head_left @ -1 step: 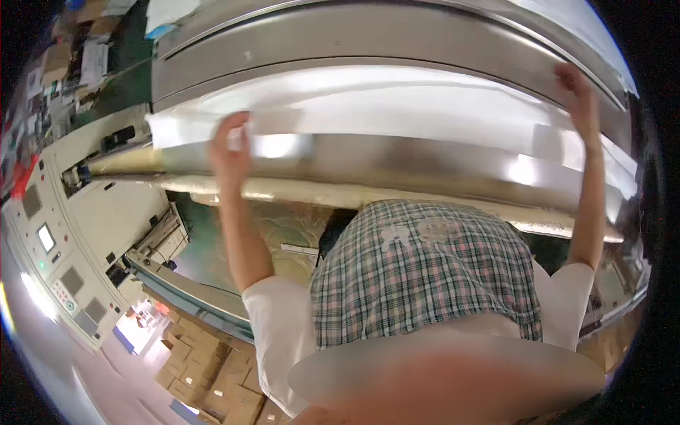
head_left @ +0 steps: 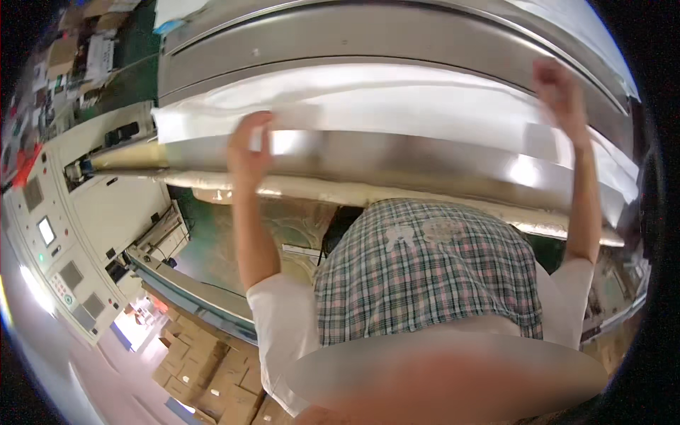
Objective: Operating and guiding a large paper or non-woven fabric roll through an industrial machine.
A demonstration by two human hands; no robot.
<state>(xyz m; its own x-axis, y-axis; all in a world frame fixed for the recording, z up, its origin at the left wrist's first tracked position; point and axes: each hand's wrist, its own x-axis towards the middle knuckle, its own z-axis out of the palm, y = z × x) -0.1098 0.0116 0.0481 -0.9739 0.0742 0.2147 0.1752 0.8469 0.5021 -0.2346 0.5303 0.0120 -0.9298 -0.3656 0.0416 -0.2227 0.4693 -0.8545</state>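
So both bare arms are stretched out over a wide machine here. The thing being worked on is a long, glossy white sheet (head_left: 397, 103), lying sideways across most of the view, between a flat grey metal panel (head_left: 397, 49) on the far side and a smooth silvery metal roller (head_left: 425, 152) on the near side.

Left hand (head_left: 251, 145) is over toward the left part of the sheet. Fingers are bent, with a clear gap between them and the thumb, and I don't see anything in there. The fingertips overlap the sheet in this view and the wrist sits across the roller, but I can't tell if it's actually touching either one.

Right hand (head_left: 563, 99) is up at the far right, fingertips in front of the grey panel, the rest over the right end of the sheet. Those fingers are pretty blurry, so can't say how wide they are or whether they've got hold of anything. There's a darker patch on the sheet next to each hand, looks like shadow.

Nearer in, a long cream-coloured bar (head_left: 340, 190) runs alongside the roller, then there's a green and pink plaid apron (head_left: 425, 269) on the person. Off to the left: a cream control cabinet (head_left: 134, 212) with a small lit screen (head_left: 46, 230), and brown cardboard boxes (head_left: 227, 368) lower down.
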